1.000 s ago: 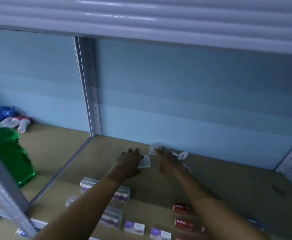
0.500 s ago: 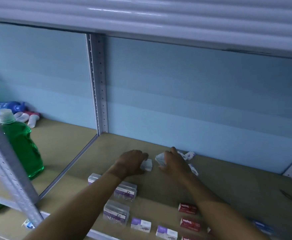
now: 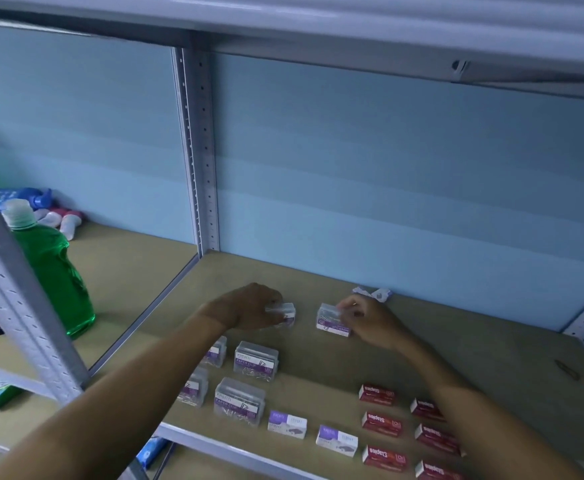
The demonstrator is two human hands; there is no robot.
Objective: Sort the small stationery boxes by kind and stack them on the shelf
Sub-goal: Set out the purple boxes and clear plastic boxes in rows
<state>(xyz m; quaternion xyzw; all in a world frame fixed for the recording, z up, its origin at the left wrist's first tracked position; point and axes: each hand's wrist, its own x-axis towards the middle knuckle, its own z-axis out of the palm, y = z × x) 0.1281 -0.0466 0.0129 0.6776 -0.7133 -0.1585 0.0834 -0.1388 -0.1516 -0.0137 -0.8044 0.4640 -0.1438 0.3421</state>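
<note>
Clear plastic boxes sit on the shelf (image 3: pixel 422 344), one gripped in each hand: left hand (image 3: pixel 249 308) closed on a small box (image 3: pixel 285 311), right hand (image 3: pixel 366 320) pinching a purple-labelled box (image 3: pixel 328 322).

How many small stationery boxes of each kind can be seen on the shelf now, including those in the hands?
Clear paper clip boxes: 6, with one in the left hand and one in the right hand
Red staples boxes: 6
White and purple boxes: 2
Total: 14
</note>
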